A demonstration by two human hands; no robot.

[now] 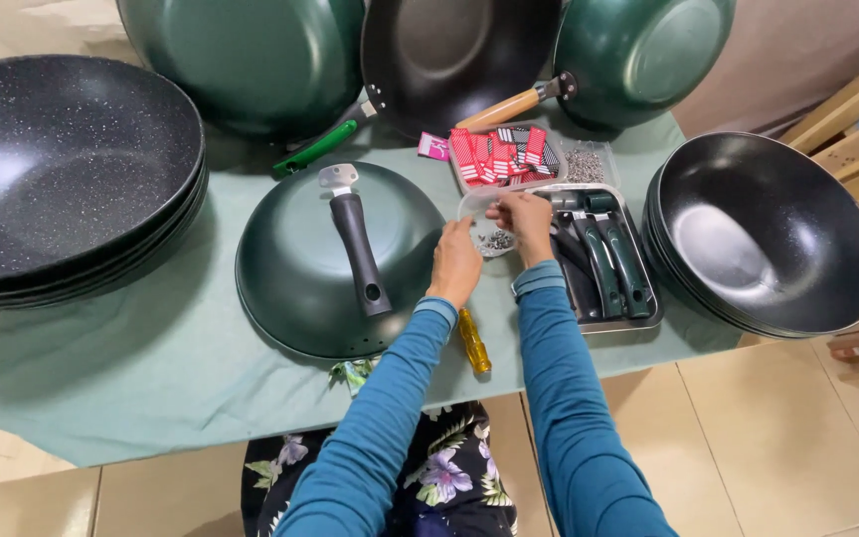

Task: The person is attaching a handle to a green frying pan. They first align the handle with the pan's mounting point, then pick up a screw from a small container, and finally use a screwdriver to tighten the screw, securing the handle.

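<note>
The tabletop [151,368] has a pale green cloth. The upside-down pan [290,288] is dark green, and its handle [358,254] is black with a silver end. The stacked pans [62,169] on one side are black with tiny white speckles. The small packets [502,154] are red and white. The screwdriver [474,341] is yellow. The sleeves [559,398] are blue. The lap cloth [439,477] is dark with purple and white flowers.
</note>
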